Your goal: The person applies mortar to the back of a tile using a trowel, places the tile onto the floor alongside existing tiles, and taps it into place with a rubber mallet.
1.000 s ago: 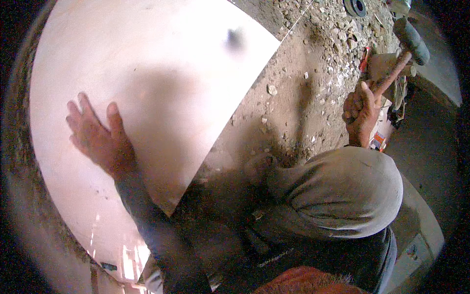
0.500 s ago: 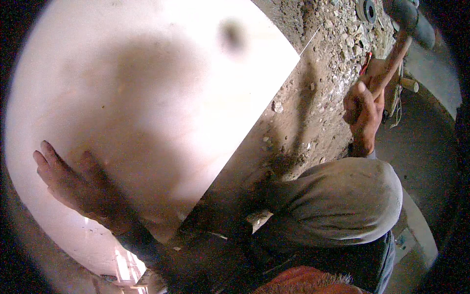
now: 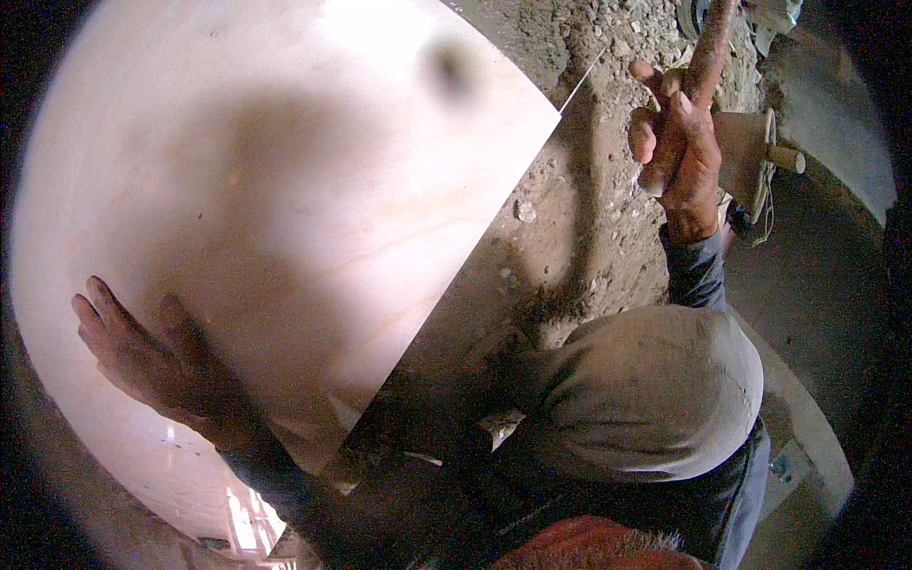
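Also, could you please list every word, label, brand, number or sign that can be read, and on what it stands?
No text can be read.
Pale slab: no lettering visible.
Handle in the right hand: none legible.
Dark clothing: too dim and blurred to tell.

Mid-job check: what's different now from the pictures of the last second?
The right hand has moved up the picture and slightly left with the mallet, whose head has left view past the top edge. The left hand has shifted down and left over the slab. Nothing was visibly taken up or let go: the mallet is still held, and the slab still lies beside the rubble.
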The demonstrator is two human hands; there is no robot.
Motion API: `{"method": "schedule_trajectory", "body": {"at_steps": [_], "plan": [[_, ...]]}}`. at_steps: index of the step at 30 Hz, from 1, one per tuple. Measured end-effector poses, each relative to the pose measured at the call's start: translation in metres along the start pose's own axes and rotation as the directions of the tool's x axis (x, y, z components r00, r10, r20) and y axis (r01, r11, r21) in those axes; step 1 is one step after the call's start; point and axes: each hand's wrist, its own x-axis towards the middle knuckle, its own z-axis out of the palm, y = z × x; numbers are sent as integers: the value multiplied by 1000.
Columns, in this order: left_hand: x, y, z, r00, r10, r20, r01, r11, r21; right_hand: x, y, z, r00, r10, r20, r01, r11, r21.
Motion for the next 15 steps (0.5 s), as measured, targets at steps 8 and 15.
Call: {"method": "schedule_trajectory", "body": {"at_steps": [8,15], "plan": [[2,-14,7,998,-16,52,20,998,-67,6,14,-8,980,191,-62,-193,981,-33],[-3,5,-3,1000,-25,-11,24,999,-41,-15,-2,-8,974,11,-228,-117,881,-459]]}}
